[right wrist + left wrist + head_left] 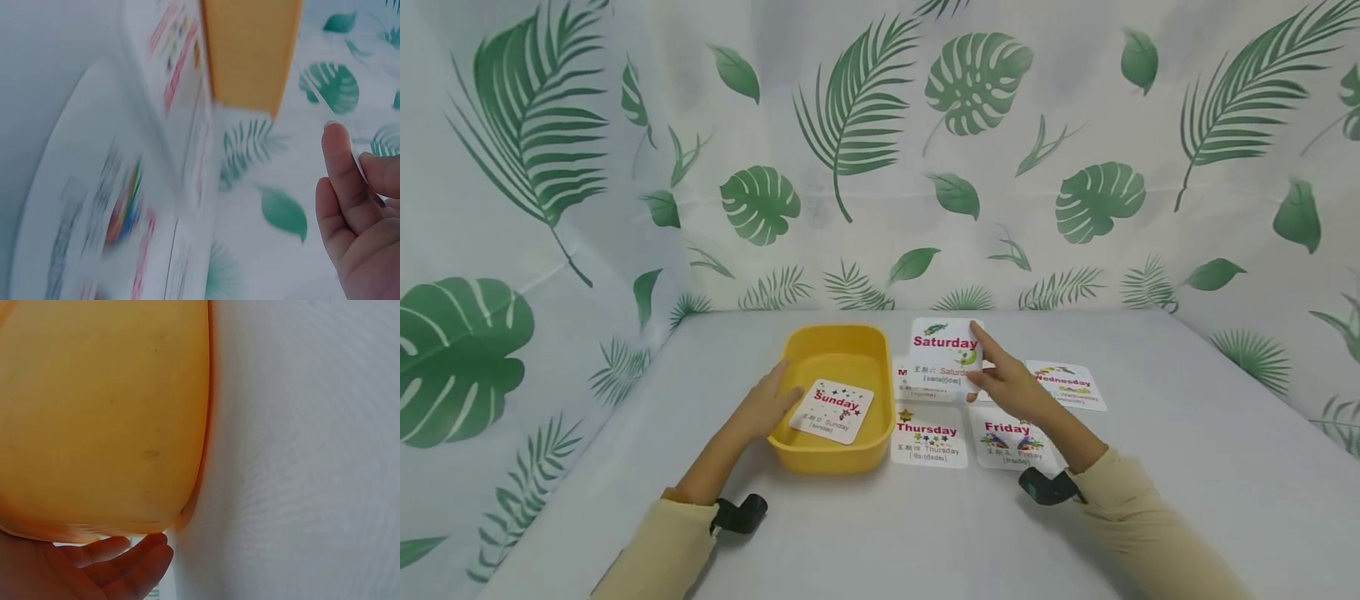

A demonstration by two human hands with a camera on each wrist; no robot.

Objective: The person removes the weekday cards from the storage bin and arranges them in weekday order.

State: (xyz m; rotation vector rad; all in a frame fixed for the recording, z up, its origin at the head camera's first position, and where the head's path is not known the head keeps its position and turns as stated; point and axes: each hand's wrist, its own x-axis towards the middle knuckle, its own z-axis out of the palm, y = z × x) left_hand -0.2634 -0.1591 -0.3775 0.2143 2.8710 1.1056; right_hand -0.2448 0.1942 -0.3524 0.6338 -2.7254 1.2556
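Note:
My right hand (1011, 385) pinches the right edge of a white Saturday card (946, 354), held up over other cards. In the right wrist view, that card shows as a thin edge between thumb and fingers (342, 162). At the left side of a yellow plastic tub (838, 461), my left hand (766, 404) holds the rim, thumb over the inside and fingers (140, 565) along the outer wall. A Sunday card (832, 412) lies tilted inside the tub.
Right of the tub, a Thursday card (928, 443) and a Friday card (1013, 446) lie in the near row. Behind them are a Wednesday card (1071, 387) and a card partly covered by Saturday. A leaf-patterned curtain (865, 250) borders the white table (865, 542).

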